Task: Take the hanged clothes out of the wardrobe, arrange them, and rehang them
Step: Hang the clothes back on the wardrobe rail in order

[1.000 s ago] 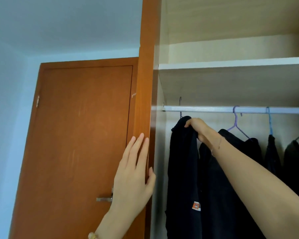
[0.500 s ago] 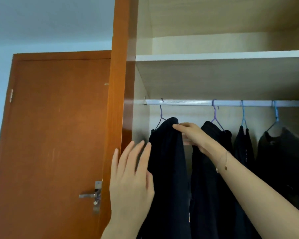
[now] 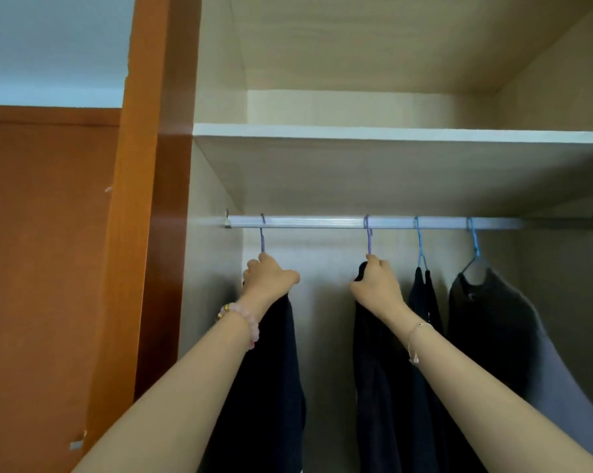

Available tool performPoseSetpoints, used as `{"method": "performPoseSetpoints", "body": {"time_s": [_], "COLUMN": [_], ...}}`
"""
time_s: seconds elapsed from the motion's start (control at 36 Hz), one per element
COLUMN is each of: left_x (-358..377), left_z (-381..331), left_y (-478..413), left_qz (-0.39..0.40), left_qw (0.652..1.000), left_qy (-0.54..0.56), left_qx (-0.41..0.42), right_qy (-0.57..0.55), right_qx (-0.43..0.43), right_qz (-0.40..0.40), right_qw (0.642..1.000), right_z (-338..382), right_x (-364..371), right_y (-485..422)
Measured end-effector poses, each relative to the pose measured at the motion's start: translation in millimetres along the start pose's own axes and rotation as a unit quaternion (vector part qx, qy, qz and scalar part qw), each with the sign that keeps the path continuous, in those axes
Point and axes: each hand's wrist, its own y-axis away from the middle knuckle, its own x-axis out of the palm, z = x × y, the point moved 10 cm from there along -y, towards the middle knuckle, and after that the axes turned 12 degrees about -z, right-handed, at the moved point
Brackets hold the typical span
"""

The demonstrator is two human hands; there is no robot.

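Overhead: four hung garments [image 3: 493,319]; left hand [image 3: 267,276], right hand [image 3: 377,285] grip two.

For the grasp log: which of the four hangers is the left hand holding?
The leftmost purple hanger, nearest the rod's left end. The left hand grips its neck; the right hand grips the second purple hanger; both blue hangers hang untouched.

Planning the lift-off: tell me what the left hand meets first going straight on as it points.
The left hand points upward: first the hook of the purple hanger it grips, then probably the clothes rail, though depth is unclear.
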Motion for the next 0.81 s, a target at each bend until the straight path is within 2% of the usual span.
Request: {"method": "performPoseSetpoints", "body": {"time_s": [0.11,0.22,0.31,0.58,0.81], "left_x": [24,26,24,18,21], "left_z": [30,39,48,53,52], "left_y": [-3,-8,-13,-18,-11], "left_qz": [0.066,0.026,0.003,-0.008,0.004], "left_qw": [0.989,0.992,0.995,0.993,0.988], "left_qy": [0.103,0.108,0.092,0.113,0.154], "left_qx": [-0.085,-0.054,-0.040,-0.033,-0.033], "right_qy": [-0.038,-0.119,-0.136,-0.115,-0.116], "right_qx": [0.073,0.116,0.137,0.082,0.052], "right_qz": [0.042,0.080,0.094,0.177,0.197], "right_qw": [0.996,0.983,0.977,0.974,0.972], "right_z": [-30,-44,-51,-22,2], "right_x": [2,3,4,31,46], "right_y": [-9,-6,-2,8,17]}}
